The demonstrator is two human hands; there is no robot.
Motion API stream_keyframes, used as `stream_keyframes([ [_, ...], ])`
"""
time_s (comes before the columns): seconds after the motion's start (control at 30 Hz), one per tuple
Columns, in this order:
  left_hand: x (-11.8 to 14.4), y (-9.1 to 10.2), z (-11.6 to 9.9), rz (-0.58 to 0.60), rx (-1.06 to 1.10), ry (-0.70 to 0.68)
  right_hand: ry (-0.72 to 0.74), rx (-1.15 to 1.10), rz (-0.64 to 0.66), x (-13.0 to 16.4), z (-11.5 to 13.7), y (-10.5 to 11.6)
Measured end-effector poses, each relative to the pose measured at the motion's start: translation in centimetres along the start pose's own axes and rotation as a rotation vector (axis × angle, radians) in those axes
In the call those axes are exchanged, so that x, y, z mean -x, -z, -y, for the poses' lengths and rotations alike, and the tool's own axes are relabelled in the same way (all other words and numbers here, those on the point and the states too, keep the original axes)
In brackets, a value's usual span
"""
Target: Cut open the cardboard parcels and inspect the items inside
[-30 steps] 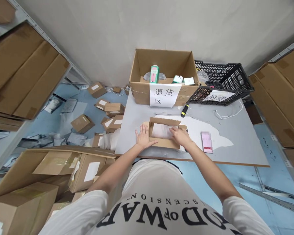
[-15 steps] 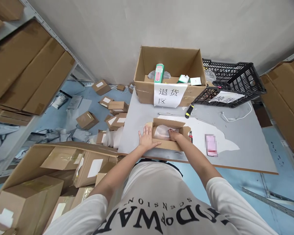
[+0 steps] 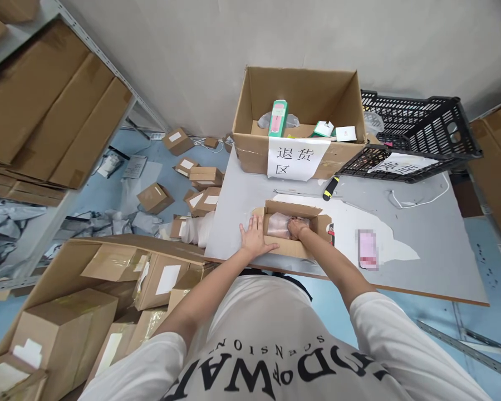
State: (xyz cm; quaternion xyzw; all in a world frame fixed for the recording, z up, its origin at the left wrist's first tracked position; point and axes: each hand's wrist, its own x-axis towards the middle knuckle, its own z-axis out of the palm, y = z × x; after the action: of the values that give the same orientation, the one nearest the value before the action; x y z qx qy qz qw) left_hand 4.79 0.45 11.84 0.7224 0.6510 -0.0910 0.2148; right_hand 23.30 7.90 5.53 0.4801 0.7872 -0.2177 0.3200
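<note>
The small open brown cardboard box (image 3: 293,229) is positioned between the two hands at the near edge of the grey table (image 3: 421,234). The left hand (image 3: 254,238) is laid flat and open against the box's left wall. The right hand (image 3: 297,227) is placed inside the box, fingers curled onto the clear plastic-wrapped packet (image 3: 279,224); whether the packet is actually gripped cannot be told. Compared with one second ago, the right hand is seen deeper in the box. Right of the right hand, a pink phone (image 3: 367,250) lies apart on open tabletop. Beyond the hands, a large labelled carton (image 3: 299,123) stands at the far edge.
</note>
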Motion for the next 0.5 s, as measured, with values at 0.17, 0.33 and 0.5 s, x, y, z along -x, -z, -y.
stream_keyframes([
  [0.17, 0.1, 0.0, 0.0, 0.017, 0.012, -0.001, 0.044, 0.021, 0.034, -0.4, 0.1, 0.0],
  [0.33, 0.1, 0.0, 0.0, 0.015, 0.014, 0.002, 0.075, 0.022, 0.087, -0.9, 0.2, 0.2],
  [0.5, -0.1, 0.1, -0.1, 0.026, 0.014, 0.011, -0.01, -0.036, 0.122, -1.7, 1.3, 0.9],
])
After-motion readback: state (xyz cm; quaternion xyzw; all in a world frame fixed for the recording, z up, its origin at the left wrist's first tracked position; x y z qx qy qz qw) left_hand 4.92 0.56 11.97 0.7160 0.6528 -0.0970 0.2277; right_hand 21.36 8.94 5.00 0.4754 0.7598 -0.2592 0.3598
